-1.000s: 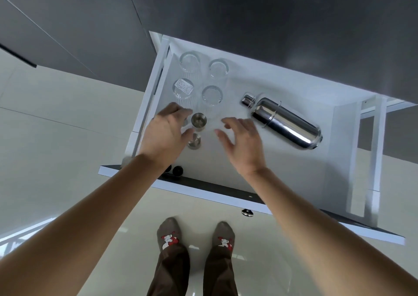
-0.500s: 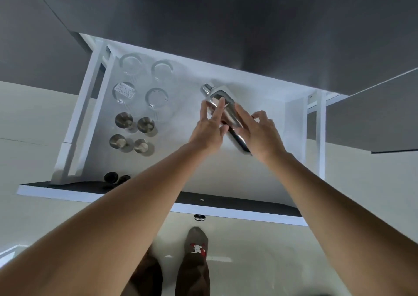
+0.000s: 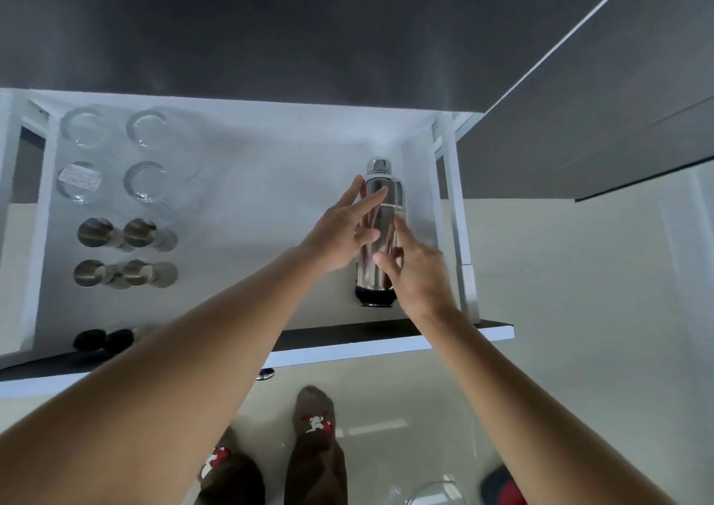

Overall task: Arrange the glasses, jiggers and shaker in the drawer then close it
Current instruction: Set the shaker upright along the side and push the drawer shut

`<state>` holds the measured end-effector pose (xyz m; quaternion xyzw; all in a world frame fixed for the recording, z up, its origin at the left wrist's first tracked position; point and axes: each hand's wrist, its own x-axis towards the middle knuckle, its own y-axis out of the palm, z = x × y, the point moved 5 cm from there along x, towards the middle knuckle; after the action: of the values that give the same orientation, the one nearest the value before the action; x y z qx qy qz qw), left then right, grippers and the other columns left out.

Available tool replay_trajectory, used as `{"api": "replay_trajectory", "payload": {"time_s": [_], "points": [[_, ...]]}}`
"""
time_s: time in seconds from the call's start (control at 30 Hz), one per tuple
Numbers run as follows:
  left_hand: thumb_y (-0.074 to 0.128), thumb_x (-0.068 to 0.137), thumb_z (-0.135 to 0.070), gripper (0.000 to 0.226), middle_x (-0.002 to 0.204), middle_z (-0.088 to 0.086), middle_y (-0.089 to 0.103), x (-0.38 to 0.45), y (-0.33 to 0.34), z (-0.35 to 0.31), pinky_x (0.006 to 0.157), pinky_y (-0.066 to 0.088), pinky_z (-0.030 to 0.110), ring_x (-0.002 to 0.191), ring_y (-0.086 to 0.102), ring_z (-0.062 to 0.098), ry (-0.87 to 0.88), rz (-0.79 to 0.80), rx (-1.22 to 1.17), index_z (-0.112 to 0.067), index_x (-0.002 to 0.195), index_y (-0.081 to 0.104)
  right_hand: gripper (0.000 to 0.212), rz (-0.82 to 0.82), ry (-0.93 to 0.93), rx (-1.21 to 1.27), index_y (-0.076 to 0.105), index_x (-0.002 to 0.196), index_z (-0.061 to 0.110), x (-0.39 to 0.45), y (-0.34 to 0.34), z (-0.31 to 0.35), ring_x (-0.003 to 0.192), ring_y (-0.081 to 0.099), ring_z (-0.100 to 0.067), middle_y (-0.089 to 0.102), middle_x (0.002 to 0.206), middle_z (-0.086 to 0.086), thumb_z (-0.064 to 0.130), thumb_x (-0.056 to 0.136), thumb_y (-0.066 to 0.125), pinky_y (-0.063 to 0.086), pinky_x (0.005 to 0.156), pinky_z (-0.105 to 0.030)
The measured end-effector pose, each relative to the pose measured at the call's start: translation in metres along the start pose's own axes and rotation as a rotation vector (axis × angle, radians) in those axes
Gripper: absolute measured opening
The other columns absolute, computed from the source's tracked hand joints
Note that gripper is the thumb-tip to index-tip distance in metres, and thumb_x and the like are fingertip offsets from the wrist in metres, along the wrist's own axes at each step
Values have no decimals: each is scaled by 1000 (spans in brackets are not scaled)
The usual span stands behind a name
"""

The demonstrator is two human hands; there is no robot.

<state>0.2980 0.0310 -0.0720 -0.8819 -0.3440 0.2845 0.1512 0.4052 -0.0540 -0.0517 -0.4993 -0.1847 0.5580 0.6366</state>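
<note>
The white drawer (image 3: 251,195) stands pulled out. A steel shaker (image 3: 386,187) lies on its side near the right wall, cap pointing to the back. My left hand (image 3: 340,234) rests on its left side with fingers stretched over the body. My right hand (image 3: 421,272) holds its lower right side between thumb and fingers. Several clear glasses (image 3: 148,127) stand in a square at the back left. In front of them several steel jiggers (image 3: 94,232) stand in two rows.
Two small black round pieces (image 3: 104,339) lie at the drawer's front left corner. The dark drawer front (image 3: 347,334) carries a metal knob (image 3: 264,374). My socked feet (image 3: 315,412) stand below it. A glass object (image 3: 436,495) sits on the floor at bottom right.
Both hands left the jiggers and went to the shaker. The shaker has turned from a slant to straight front-to-back and moved close to the right wall.
</note>
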Motion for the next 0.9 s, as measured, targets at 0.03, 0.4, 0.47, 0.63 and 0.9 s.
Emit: {"api": "replay_trajectory", "payload": {"time_s": [0.03,0.4,0.47,0.63,0.9], "points": [[61,92,-15,70,164,1,-1,1,7,-6,110,37,33,118,59,22,11,19,6,-33,150,27,67,2,18,5,23,147,26,-4,-3,-5,79,66,-24,68,92,-9,37,91,58,57,76,-38],[63,91,-15,70,163,7,0,5,47,-20,99,40,19,89,62,14,30,-37,-21,-33,149,27,65,81,123,-144,17,149,20,-13,-18,-22,103,58,-35,51,117,-21,11,93,50,48,78,-39],[62,92,-15,71,164,6,-1,3,46,-24,104,38,20,94,62,17,17,-28,-25,-33,150,25,67,84,145,-162,17,148,20,-13,-18,-21,105,58,-35,51,119,-21,8,92,51,48,77,-38],[58,94,-19,69,164,5,-2,-10,42,-28,114,22,25,146,27,24,-30,-19,-11,-30,151,21,66,69,144,-195,20,147,15,-23,-19,-12,107,57,-36,53,119,-21,8,91,54,48,85,-40],[41,99,-39,64,164,1,-2,-122,-2,-14,120,15,38,151,7,21,-154,-122,144,-29,154,9,62,21,80,-141,32,144,10,-89,-12,27,134,36,-36,46,139,-17,45,93,39,30,111,-52]]}}
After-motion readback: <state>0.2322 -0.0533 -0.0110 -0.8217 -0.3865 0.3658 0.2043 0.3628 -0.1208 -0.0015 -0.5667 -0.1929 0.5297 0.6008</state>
